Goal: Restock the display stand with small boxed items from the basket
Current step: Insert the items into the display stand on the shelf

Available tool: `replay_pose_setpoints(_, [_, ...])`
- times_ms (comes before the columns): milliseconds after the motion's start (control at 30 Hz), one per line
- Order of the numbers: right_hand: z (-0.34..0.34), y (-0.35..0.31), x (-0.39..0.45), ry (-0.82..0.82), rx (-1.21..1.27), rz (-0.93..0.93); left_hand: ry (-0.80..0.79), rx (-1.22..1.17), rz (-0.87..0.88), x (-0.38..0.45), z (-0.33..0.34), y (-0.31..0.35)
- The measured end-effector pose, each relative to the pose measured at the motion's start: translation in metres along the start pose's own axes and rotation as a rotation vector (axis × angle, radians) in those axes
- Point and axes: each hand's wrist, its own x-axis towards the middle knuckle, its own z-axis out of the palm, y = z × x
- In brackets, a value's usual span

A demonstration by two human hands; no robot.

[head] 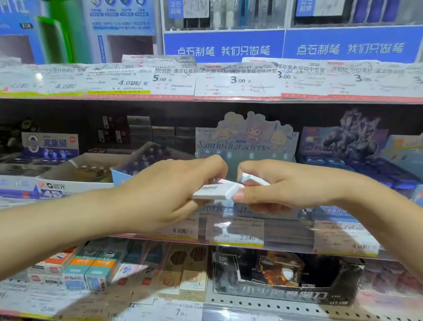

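My left hand [174, 190] pinches a small flat white box [214, 191] in front of the middle shelf. My right hand [276, 187] curls round a second small white box [252, 179], and its thumb touches the end of the first box. Both hands meet just in front of the pastel display stand with cartoon characters [244, 140], whose lower front [225, 210] shows under the hands. The stand's inside is hidden behind my hands. No basket is in view.
A blue display box [352, 151] stands right of the stand. An open white carton [89, 169] sits to the left. Price tag strips [236, 232] line the shelf edge. Above is a shelf of pens [223, 15]; below, boxed stationery [93, 266] and a black display box [286, 276].
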Motion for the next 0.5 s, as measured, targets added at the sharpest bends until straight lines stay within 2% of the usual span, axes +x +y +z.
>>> replay_pose_setpoints(167, [-0.004,0.005,-0.002,0.088,0.159,-0.073,0.033,-0.026,-0.022,0.001,0.0,0.0])
replay_pose_setpoints(367, [0.003,0.012,-0.006,0.363,0.434,-0.169,0.014,-0.141,-0.083,-0.003,0.005,-0.001])
replay_pose_setpoints(500, [0.009,0.011,0.001,0.487,0.444,-0.233,0.022,-0.195,-0.07,0.002,0.009,0.003])
